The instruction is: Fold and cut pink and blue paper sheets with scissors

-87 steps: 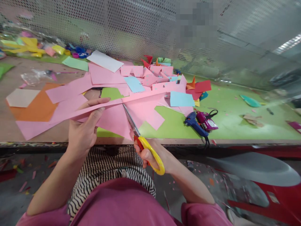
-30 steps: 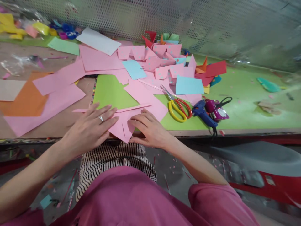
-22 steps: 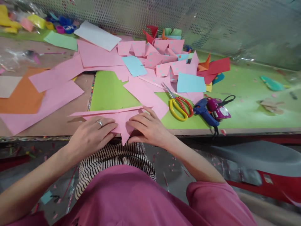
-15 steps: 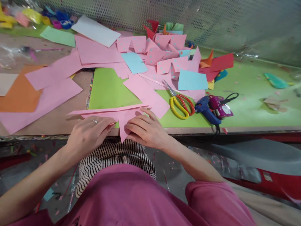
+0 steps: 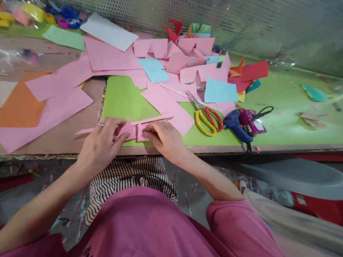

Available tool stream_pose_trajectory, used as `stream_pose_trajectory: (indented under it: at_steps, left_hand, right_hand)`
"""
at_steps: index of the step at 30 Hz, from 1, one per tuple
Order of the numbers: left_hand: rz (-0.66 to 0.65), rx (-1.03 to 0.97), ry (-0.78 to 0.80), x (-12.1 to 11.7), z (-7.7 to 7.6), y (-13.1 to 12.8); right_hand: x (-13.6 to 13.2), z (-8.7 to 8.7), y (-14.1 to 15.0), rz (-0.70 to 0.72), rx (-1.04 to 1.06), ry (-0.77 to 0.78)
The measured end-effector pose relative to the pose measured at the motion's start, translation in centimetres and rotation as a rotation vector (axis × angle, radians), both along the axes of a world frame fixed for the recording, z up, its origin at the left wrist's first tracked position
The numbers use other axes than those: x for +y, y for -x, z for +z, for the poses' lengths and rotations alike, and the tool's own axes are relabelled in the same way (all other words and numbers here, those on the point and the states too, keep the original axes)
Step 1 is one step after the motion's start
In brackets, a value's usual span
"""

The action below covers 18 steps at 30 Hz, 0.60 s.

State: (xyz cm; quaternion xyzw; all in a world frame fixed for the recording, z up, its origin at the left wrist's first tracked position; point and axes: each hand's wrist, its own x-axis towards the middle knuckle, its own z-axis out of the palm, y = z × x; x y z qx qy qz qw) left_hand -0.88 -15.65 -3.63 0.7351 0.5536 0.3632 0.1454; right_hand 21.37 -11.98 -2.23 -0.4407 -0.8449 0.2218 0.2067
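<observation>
At the table's front edge, a pink paper piece (image 5: 132, 132) with a slit in its middle lies between my hands. A long narrow folded strip runs along its far side. My left hand (image 5: 103, 141), a ring on one finger, pinches the flap left of the slit, which is turned up. My right hand (image 5: 166, 141) is closed on the flap right of the slit, also folded up. Scissors (image 5: 206, 117) with one yellow and one red handle lie on the green sheet to the right, blades slightly apart, touched by neither hand.
A blue glue gun (image 5: 237, 125) lies beside a purple device (image 5: 252, 121) with a black loop. Behind are folded dotted pink papers (image 5: 197, 73), light blue cards (image 5: 221, 90) and a white sheet (image 5: 109, 32). Orange paper (image 5: 23, 107) lies left. A perforated panel (image 5: 150, 18) backs the table.
The scissors left my right hand and now lie on the table. The pink piece came down to the table edge, and its two front flaps went from hanging over the edge to folded upward.
</observation>
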Motion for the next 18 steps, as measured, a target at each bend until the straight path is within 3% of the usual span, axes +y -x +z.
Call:
stream_pose_trajectory:
  at_steps: [7,12,18]
  left_hand:
    - [-0.196,0.162,-0.106,0.11,-0.26,0.06]
    - [-0.193,0.174,-0.161,-0.19,-0.50,0.05]
    - [-0.234,0.356,-0.295,-0.44,-0.31,0.27]
  right_hand:
    - [0.28,-0.14,0.04,0.072,-0.088,-0.091]
    - [0.45,0.27,0.01,0.110,-0.145,-0.100]
    - [0.66,0.38,0.15,0.131,-0.156,-0.102]
